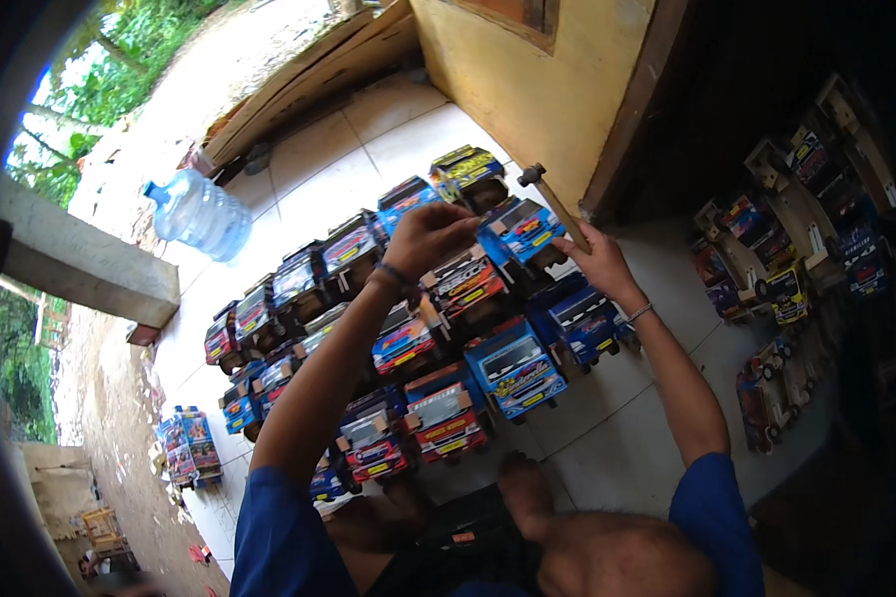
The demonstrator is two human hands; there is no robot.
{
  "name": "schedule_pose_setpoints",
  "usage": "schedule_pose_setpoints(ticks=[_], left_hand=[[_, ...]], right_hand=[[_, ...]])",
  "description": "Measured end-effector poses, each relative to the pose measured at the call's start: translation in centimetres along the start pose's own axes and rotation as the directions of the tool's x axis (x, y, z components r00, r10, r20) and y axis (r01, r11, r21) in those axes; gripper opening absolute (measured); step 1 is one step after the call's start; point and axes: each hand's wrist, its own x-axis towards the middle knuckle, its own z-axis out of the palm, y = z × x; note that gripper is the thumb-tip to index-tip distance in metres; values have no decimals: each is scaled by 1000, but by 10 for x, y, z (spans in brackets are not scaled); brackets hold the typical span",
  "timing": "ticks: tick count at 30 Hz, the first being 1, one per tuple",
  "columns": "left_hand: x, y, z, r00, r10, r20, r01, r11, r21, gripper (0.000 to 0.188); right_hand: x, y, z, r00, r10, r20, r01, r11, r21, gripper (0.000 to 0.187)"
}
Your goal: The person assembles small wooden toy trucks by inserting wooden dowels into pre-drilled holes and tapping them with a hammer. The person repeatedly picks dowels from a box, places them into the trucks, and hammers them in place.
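My right hand (604,267) grips the wooden handle of a hammer (561,209), its dark metal head pointing up and away from me. My left hand (428,239) is closed in a pinch over the rows of toy trucks; whatever lies between its fingertips is too small to make out. Just beside the two hands is a light-blue toy truck (524,231), and a yellow-and-black one (468,174) stands behind it. Closer to me are a blue toy truck (516,368), a red one (444,413) and a dark-blue one (582,320). My left forearm hides part of the rows.
A clear blue water jug (201,214) lies on its side at the far left. More toy trucks and wooden truck bodies (796,229) crowd the right side. One stack of printed pieces (187,448) sits at the left floor edge. A yellow wall (538,90) rises beyond.
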Motion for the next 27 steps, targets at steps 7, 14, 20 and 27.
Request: schedule_pose_setpoints(ticks=[7, 14, 20, 27], left_hand=[[119, -49, 43, 986, -121, 110, 114, 991, 70, 35], [145, -60, 52, 980, -178, 92, 159, 971, 177, 33], [147, -64, 56, 981, -171, 94, 164, 983, 79, 37], [147, -71, 61, 970, -227, 89, 230, 973, -27, 34]], right_hand=[[17, 21, -3, 983, 181, 31, -180, 983, -25, 51], [24, 27, 12, 986, 162, 33, -161, 987, -20, 48], [24, 35, 15, 984, 172, 37, -172, 985, 6, 48], [23, 35, 16, 981, 189, 51, -190, 981, 27, 48]])
